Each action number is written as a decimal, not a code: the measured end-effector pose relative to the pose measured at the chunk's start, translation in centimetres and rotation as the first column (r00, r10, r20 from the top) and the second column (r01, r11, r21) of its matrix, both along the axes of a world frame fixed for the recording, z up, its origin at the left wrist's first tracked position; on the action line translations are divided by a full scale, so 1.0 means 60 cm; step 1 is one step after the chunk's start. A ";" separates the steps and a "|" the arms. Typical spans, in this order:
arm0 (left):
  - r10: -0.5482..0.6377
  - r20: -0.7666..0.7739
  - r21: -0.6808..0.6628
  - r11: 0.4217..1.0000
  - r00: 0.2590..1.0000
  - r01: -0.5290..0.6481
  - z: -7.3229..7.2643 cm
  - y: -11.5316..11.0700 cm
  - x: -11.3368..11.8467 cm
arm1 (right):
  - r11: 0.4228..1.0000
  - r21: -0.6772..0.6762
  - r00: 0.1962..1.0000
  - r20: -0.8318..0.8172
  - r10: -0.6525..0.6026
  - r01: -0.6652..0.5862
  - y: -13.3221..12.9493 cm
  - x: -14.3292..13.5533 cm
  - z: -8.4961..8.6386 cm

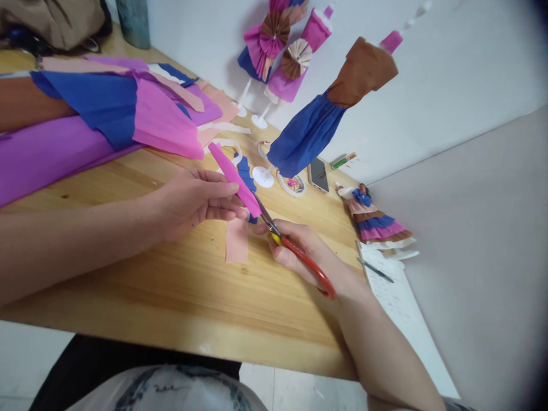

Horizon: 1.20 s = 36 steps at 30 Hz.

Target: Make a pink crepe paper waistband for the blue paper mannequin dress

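My left hand (205,197) pinches a folded strip of bright pink crepe paper (233,177) between thumb and fingers. Red-handled scissors (308,264) are gripped in my right hand (299,245), with their blades at the lower end of the pink strip. Whether the blades are parted there I cannot tell. Beneath my hands a small peach paper piece (237,241) lies on the wooden table (171,302). A scrap of blue paper (245,171) shows behind the strip, partly covered by it.
Crepe paper sheets (94,103) are heaped at the left. A mini dress form in brown and blue paper (317,120) stands ahead, two more (295,63) behind it. Tape rolls (292,184) and a phone (318,174) lie nearby. Right: a tiered paper dress (379,222), a notebook (406,308) and pen (377,270).
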<state>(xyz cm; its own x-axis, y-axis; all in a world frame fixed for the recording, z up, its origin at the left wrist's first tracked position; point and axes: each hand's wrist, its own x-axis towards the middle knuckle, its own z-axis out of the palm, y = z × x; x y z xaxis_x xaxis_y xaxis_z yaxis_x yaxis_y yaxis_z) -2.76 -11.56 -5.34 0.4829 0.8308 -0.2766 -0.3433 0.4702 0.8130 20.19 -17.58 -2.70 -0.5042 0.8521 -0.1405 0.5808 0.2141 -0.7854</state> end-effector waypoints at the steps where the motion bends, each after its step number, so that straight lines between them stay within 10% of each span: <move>1: -0.002 0.002 0.001 1.000 1.000 0.002 -0.001 0.000 0.000 | 1.000 -0.001 1.000 0.001 -0.004 0.004 0.000 0.000 0.000; 36: 0.047 -0.011 -0.032 0.998 0.999 -0.047 0.007 -0.002 0.005 | 0.997 -0.029 0.997 0.011 -0.072 0.073 0.000 0.001 -0.014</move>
